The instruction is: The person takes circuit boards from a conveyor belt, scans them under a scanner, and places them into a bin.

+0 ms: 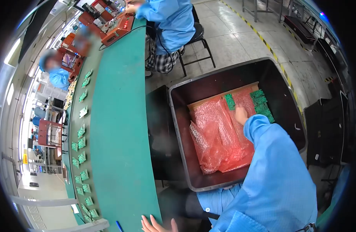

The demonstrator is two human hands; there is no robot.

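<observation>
My right hand (241,115) reaches into a large black plastic bin (187,154), its fingers closed on the lower end of a small green circuit board (229,101). Right of that board, several more green circuit boards (260,101) lie in a close row on pink bubble wrap (214,116) that lines the bin. A crumpled fold of the wrap rises on the left side. My left hand (158,225) rests at the near edge of the green table mat (118,123), fingers spread and nothing in them.
Several green boards (81,143) sit along the line left of the mat. A blue pen (119,226) lies near my left hand. Ahead, a co-worker in a blue smock (166,23) sits on a black stool (197,33) beside a red fixture (118,31). Another person (56,71) works across the line.
</observation>
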